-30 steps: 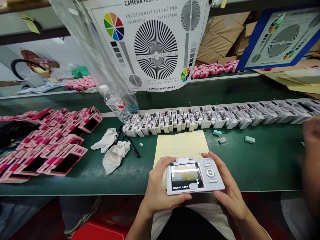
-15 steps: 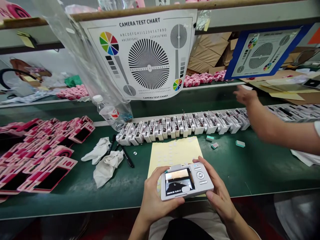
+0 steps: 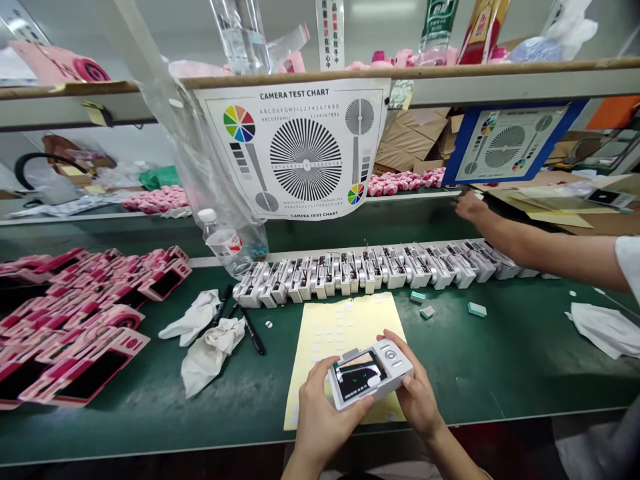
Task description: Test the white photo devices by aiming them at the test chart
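Between my two hands is a white digital camera (image 3: 397, 373), tilted, its lit screen facing me with a dark picture and small green corner marks. My left hand (image 3: 325, 407) grips the screen end, thumb along the lower edge. At the button end, my right hand (image 3: 417, 393) is closed on the camera, fingers over the top edge and thumb below. Under the camera lies a yellow sheet (image 3: 320, 327) dotted with small white pieces. Facing me beyond it hangs a printed camera test chart (image 3: 306, 160).
A row of opened white camera bodies (image 3: 345, 273) lines the bench's back. Pink cameras (image 3: 100, 313) pile up at left, near white gloves (image 3: 213, 353) and black pens (image 3: 254, 331). Green-and-white blocks (image 3: 477, 309) lie right. A co-worker's arm (image 3: 540, 247) reaches in from the right.
The camera is tilted more, its button end raised, and the marks on its screen have turned green. My view has tipped upward. The co-worker's hand has shifted slightly left.
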`<move>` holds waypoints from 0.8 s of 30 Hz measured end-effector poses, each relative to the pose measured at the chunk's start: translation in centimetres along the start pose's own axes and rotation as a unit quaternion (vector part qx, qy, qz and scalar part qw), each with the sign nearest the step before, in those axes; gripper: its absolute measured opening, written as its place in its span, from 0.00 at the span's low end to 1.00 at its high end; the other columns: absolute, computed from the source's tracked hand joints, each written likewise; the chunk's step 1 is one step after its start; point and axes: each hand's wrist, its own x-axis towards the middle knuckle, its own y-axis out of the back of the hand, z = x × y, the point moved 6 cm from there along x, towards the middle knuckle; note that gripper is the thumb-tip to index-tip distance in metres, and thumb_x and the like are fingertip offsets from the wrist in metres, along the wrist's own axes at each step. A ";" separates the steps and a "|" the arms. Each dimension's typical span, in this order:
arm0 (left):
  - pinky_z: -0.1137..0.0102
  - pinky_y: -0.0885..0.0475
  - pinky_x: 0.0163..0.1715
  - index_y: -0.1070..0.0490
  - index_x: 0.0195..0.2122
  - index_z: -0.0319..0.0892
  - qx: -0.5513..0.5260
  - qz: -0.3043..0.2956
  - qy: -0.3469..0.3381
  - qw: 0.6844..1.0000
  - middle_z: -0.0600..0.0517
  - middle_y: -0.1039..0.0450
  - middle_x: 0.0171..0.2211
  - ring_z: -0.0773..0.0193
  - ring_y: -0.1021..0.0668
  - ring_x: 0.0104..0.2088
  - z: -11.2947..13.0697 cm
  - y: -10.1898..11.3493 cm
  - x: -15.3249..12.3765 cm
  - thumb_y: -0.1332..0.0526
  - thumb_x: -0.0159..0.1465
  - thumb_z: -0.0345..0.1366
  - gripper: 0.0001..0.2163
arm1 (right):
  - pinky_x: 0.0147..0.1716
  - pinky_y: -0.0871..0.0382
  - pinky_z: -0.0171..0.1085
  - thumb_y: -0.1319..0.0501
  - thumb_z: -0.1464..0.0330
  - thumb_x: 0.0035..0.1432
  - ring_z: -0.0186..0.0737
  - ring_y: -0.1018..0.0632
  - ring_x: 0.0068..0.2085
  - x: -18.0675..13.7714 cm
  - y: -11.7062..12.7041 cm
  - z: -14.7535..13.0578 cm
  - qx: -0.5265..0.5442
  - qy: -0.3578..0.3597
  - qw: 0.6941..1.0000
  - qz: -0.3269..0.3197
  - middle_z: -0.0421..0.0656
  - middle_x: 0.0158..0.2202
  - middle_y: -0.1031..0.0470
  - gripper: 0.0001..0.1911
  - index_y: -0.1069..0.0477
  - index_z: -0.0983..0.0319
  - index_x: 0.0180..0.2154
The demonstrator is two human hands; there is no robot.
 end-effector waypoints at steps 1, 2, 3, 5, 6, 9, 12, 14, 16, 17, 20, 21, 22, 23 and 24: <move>0.57 0.25 0.37 0.30 0.41 0.37 -0.002 -0.008 0.005 1.000 0.44 0.23 0.35 0.51 0.21 0.35 -0.2 -0.3 0.0 0.32 0.42 0.45 0.26 | 0.54 0.39 0.46 0.43 0.53 0.53 0.53 0.33 0.57 0.2 0.1 0.2 0.007 -0.002 1.000 -0.002 0.49 0.57 0.35 0.31 0.40 0.57 0.56; 0.58 0.25 0.37 0.31 0.41 0.37 -0.008 -0.014 0.012 1.000 0.44 0.23 0.36 0.50 0.21 0.35 -0.5 -0.5 0.0 0.32 0.42 0.45 0.26 | 0.53 0.39 0.46 0.43 0.53 0.52 0.53 0.33 0.56 0.3 0.1 0.4 0.010 -0.007 1.000 -0.004 0.48 0.57 0.35 0.30 0.39 0.56 0.56; 0.58 0.25 0.37 0.31 0.41 0.37 -0.018 -0.017 0.019 1.000 0.43 0.23 0.36 0.50 0.21 0.36 -0.8 -0.7 0.1 0.32 0.42 0.45 0.26 | 0.53 0.38 0.46 0.42 0.53 0.52 0.53 0.33 0.56 0.5 0.0 0.5 0.010 -0.015 1.000 -0.005 0.48 0.57 0.35 0.30 0.39 0.56 0.55; 0.60 0.24 0.35 0.30 0.40 0.37 -0.058 -0.008 0.033 0.998 0.44 0.22 0.34 0.51 0.21 0.34 -1.4 -0.9 0.2 0.33 0.43 0.47 0.26 | 0.53 0.38 0.47 0.42 0.52 0.52 0.53 0.34 0.57 0.7 -0.2 0.5 -0.001 -0.028 1.000 0.000 0.48 0.58 0.36 0.31 0.39 0.56 0.55; 0.61 0.24 0.34 0.30 0.39 0.37 -0.082 0.003 0.037 0.996 0.45 0.22 0.33 0.52 0.21 0.33 -1.7 -0.9 0.2 0.33 0.43 0.48 0.26 | 0.53 0.38 0.47 0.42 0.52 0.52 0.52 0.35 0.57 0.7 -0.3 0.4 -0.010 -0.031 0.999 0.009 0.49 0.58 0.37 0.31 0.40 0.56 0.56; 0.64 0.24 0.31 0.30 0.39 0.38 -0.122 0.040 0.032 0.991 0.47 0.22 0.31 0.53 0.21 0.31 -2.5 -0.9 0.3 0.35 0.44 0.53 0.27 | 0.52 0.37 0.46 0.39 0.54 0.51 0.50 0.35 0.57 0.7 -0.1 0.1 -0.039 -0.022 0.997 0.069 0.50 0.58 0.37 0.30 0.40 0.55 0.54; 0.61 0.25 0.35 0.32 0.42 0.37 -0.060 0.116 -0.021 0.991 0.44 0.24 0.35 0.52 0.21 0.34 -2.9 -0.2 0.1 0.36 0.46 0.55 0.29 | 0.47 0.33 0.44 0.34 0.58 0.48 0.48 0.28 0.50 0.5 0.7 0.2 -0.050 -0.022 0.987 0.152 0.49 0.52 0.35 0.18 0.34 0.58 0.38; 0.57 0.27 0.39 0.34 0.44 0.37 0.029 0.179 -0.104 0.978 0.42 0.26 0.38 0.49 0.23 0.39 -2.2 0.6 -0.2 0.36 0.48 0.52 0.28 | 0.46 0.31 0.43 0.34 0.59 0.47 0.47 0.27 0.47 0.5 1.0 0.4 -0.049 -0.039 0.983 0.172 0.48 0.48 0.34 0.14 0.34 0.61 0.28; 0.53 0.29 0.43 0.36 0.46 0.37 0.123 0.220 -0.213 0.944 0.40 0.28 0.39 0.48 0.25 0.41 -0.9 1.2 -0.7 0.34 0.48 0.48 0.28 | 0.46 0.31 0.43 0.34 0.58 0.47 0.47 0.29 0.47 0.8 0.7 0.7 -0.039 -0.066 0.985 0.155 0.48 0.45 0.34 0.16 0.31 0.63 0.24; 0.51 0.31 0.44 0.37 0.46 0.37 0.160 0.228 -0.263 0.924 0.41 0.28 0.38 0.49 0.25 0.40 -0.2 1.3 -0.9 0.33 0.48 0.46 0.28 | 0.46 0.31 0.43 0.34 0.57 0.47 0.48 0.29 0.47 0.9 0.4 0.7 -0.029 -0.078 0.986 0.142 0.49 0.44 0.34 0.16 0.29 0.64 0.24; 0.50 0.35 0.46 0.39 0.48 0.38 0.216 0.238 -0.359 0.876 0.44 0.28 0.35 0.52 0.25 0.36 1.1 1.5 -1.4 0.32 0.47 0.44 0.30 | 0.45 0.31 0.45 0.35 0.55 0.46 0.47 0.28 0.45 1.3 -0.5 0.9 -0.015 -0.101 0.987 0.124 0.49 0.42 0.32 0.18 0.27 0.64 0.24; 0.51 0.35 0.47 0.39 0.48 0.38 0.222 0.242 -0.373 0.868 0.45 0.28 0.34 0.53 0.25 0.35 1.4 1.6 -1.4 0.32 0.47 0.44 0.30 | 0.45 0.31 0.46 0.35 0.54 0.45 0.47 0.27 0.44 1.4 -0.6 1.0 -0.019 -0.101 0.987 0.124 0.49 0.41 0.32 0.18 0.27 0.64 0.24; 0.51 0.36 0.47 0.39 0.48 0.38 0.228 0.243 -0.383 0.862 0.45 0.28 0.34 0.53 0.24 0.35 1.5 1.7 -1.4 0.32 0.47 0.45 0.30 | 0.44 0.31 0.46 0.35 0.54 0.45 0.47 0.27 0.43 1.5 -0.8 1.0 -0.027 -0.099 0.987 0.124 0.49 0.40 0.31 0.18 0.27 0.64 0.24; 0.51 0.37 0.47 0.39 0.47 0.38 0.233 0.245 -0.388 0.857 0.45 0.28 0.34 0.53 0.24 0.34 1.6 1.8 -1.4 0.32 0.47 0.46 0.30 | 0.44 0.31 0.46 0.36 0.54 0.45 0.47 0.27 0.42 1.6 -0.8 1.1 -0.040 -0.095 0.987 0.124 0.49 0.40 0.31 0.17 0.27 0.63 0.24; 0.50 0.38 0.48 0.39 0.47 0.38 0.239 0.249 -0.388 0.855 0.45 0.28 0.33 0.53 0.24 0.34 1.7 1.9 -1.4 0.32 0.47 0.46 0.30 | 0.44 0.31 0.46 0.36 0.54 0.46 0.47 0.27 0.43 1.7 -0.7 1.1 -0.058 -0.090 0.986 0.126 0.48 0.40 0.32 0.17 0.28 0.63 0.24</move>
